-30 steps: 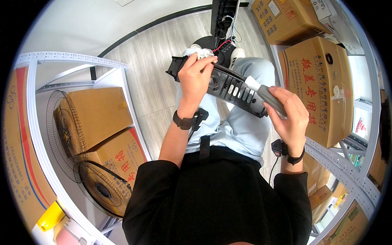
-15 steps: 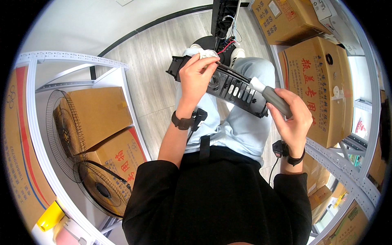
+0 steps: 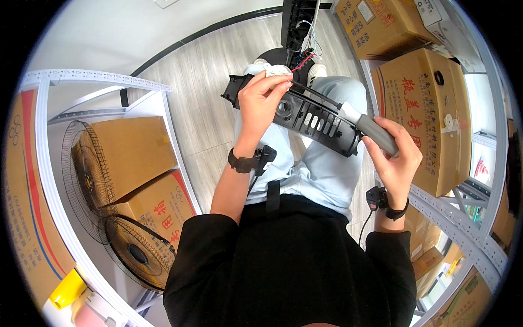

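Observation:
A screwdriver with a grey handle and white collar [image 3: 376, 132] is gripped in my right hand [image 3: 400, 158], its thin dark shaft slanting up and left. My left hand [image 3: 260, 103] is closed, thumb and fingers pinched at a white round part [image 3: 278, 70] beside the shaft's tip. The fingers hide the tip and most of the hold. Under both hands a long black plastic housing [image 3: 313, 122] lies tilted across my thighs. It has a round opening and a row of slots. A red wire [image 3: 303, 62] runs from near the white part.
Ahead stands a black column [image 3: 294, 27] with loose wires on a round dark base. Fan grilles [image 3: 87, 174] and cartons [image 3: 133, 152] sit on the left rack [image 3: 98, 79]. More cartons [image 3: 425, 120] fill the right rack [image 3: 452, 210]. Cables hang from wrist-worn devices.
My right hand and the screwdriver have shifted slightly right, away from my left hand. The left hand and black housing stay almost in place.

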Motion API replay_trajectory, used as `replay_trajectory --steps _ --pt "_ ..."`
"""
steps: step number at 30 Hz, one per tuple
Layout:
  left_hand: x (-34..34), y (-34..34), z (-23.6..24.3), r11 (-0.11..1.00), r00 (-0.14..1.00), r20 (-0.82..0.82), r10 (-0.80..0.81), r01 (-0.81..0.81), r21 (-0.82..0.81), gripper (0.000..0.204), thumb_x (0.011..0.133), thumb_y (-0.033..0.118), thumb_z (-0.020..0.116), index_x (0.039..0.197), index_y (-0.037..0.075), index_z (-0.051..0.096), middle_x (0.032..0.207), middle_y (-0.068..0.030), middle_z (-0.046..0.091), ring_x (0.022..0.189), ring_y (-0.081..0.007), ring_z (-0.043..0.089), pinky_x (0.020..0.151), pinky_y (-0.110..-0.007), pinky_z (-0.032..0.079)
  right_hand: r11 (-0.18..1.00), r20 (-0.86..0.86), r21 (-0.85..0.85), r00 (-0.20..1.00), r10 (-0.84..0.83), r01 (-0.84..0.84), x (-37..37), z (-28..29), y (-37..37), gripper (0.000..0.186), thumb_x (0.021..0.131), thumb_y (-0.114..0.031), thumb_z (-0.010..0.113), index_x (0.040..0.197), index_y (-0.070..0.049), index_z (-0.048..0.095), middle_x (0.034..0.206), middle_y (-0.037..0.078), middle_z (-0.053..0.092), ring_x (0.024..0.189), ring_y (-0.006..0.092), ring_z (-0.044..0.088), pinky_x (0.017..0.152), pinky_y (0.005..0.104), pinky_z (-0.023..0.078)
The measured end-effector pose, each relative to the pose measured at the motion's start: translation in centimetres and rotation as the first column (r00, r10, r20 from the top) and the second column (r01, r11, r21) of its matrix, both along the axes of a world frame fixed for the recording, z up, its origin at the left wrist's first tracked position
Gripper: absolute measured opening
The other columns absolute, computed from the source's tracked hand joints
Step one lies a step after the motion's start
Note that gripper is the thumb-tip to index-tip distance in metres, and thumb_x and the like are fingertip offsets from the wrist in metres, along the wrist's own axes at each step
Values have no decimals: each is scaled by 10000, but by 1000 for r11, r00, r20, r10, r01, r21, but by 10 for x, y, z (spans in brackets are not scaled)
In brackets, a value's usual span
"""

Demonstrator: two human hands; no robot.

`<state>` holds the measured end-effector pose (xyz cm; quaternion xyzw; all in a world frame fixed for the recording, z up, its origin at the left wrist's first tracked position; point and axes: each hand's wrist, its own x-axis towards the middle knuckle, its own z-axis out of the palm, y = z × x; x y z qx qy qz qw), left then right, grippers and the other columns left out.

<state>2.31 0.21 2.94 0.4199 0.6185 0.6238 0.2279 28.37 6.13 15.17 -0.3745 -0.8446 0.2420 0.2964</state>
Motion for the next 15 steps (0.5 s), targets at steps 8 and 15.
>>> replay_trajectory --steps 8,15 --pt "-2 0 -2 1000 1000 11 -18 18 -3 180 876 -70 694 1042 -31 753 979 -59 692 903 -114 666 791 -226 533 1000 4 -18 1000 3 -2 1 1 1 338 762 -89 820 1074 -13 713 993 102 738 881 179 701 810 271 529" --pt "-3 -1 2 1000 998 -58 -19 19 -2 151 856 -55 718 998 -23 761 936 -51 702 887 -115 662 788 -234 521 976 -10 -201 996 -84 80 4 -3 5 329 764 -102 830 1069 -32 726 984 99 743 871 163 708 777 278 541"
